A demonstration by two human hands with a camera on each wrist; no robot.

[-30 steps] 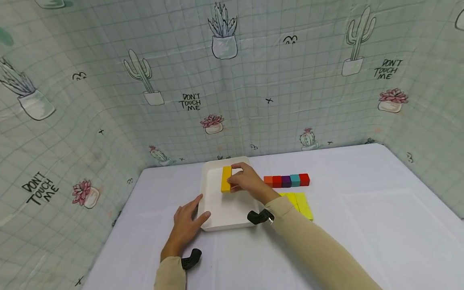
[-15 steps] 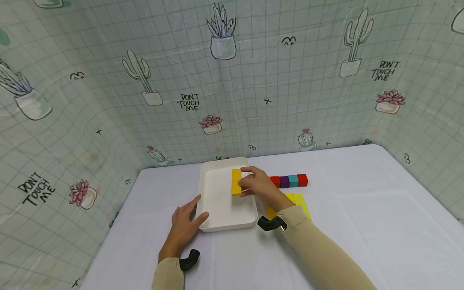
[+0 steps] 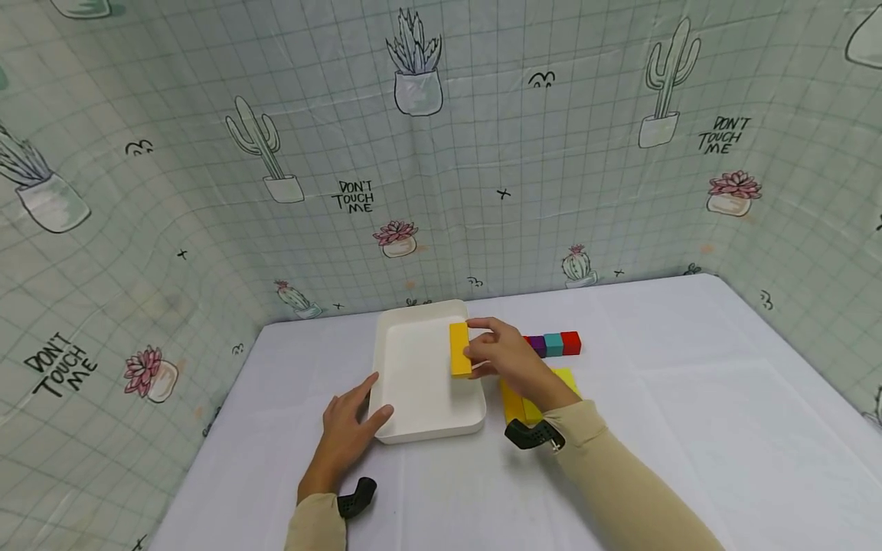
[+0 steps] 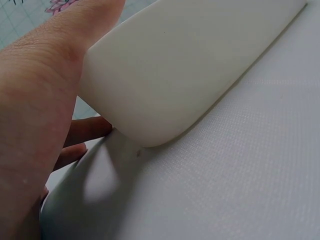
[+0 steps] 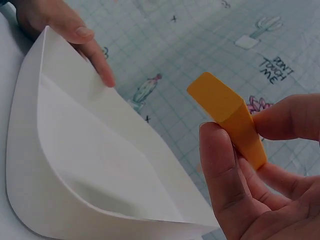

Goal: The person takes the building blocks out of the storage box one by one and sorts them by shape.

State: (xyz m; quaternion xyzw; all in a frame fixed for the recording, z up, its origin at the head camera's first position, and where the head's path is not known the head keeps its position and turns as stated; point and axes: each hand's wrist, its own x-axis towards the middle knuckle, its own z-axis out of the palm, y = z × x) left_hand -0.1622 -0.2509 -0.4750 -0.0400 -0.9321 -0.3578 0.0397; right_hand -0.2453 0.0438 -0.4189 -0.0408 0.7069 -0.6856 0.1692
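My right hand (image 3: pixel 506 354) pinches a yellow rectangular block (image 3: pixel 460 350) between thumb and fingers. That block (image 5: pixel 227 116) is held above the right rim of a white tray (image 3: pixel 420 375), tilted in the right wrist view. At the tray's near left corner lies my left hand (image 3: pixel 347 432), thumb reaching over the rim and fingers along the outside of the left wall. In the left wrist view its fingers (image 4: pixel 90 131) touch the tray wall (image 4: pixel 165 75) low down, while the thumb passes above. No blocks show inside the tray.
Right of the tray, several yellow blocks (image 3: pixel 530 409) lie side by side, partly hidden by my right forearm. Behind them stands a row of coloured cubes, with a teal cube (image 3: pixel 553 344) and a red cube (image 3: pixel 570 343) visible. A cactus-print cloth (image 3: pixel 475 153) hangs behind the white table.
My right hand has moved right with the yellow block, from over the middle of the tray to its right rim. My left hand stays at the near left corner.
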